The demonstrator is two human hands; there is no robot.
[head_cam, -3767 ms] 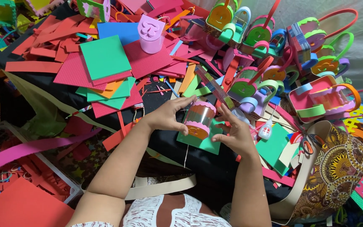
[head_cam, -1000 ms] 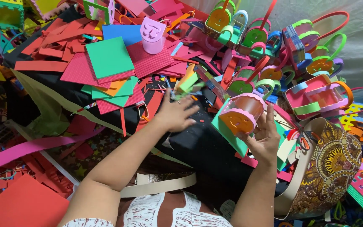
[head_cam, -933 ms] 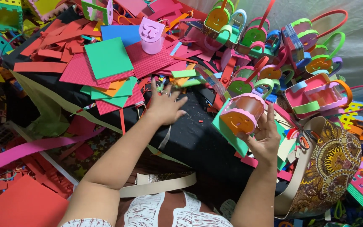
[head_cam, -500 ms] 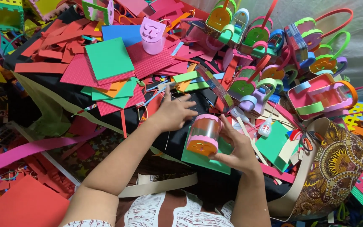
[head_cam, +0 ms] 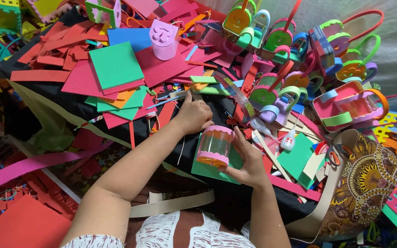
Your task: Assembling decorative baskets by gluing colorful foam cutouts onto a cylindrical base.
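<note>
Your right hand (head_cam: 249, 158) is cupped around a small clear tub (head_cam: 214, 146) with pink scalloped trim at its top and bottom rims and an orange base, fingers wrapped along its right side and underneath so it sits tilted above a green foam sheet (head_cam: 212, 167) on the black cloth (head_cam: 235, 202) over your lap. Your left hand (head_cam: 193, 115) is curled loosely, its fingers bent in against the top rim of the tub; whether it pinches anything you cannot tell. Just right of the tub lies a small glue bottle (head_cam: 288, 141) with a red label. Beyond your hands spreads a heap of red, pink and green foam scraps (head_cam: 116, 73), with a lilac cup (head_cam: 164, 39) standing on it. Finished foam baskets (head_cam: 345, 103) with looped handles crowd the upper right, and a patterned brown bag (head_cam: 368, 183) sits at your right
</note>
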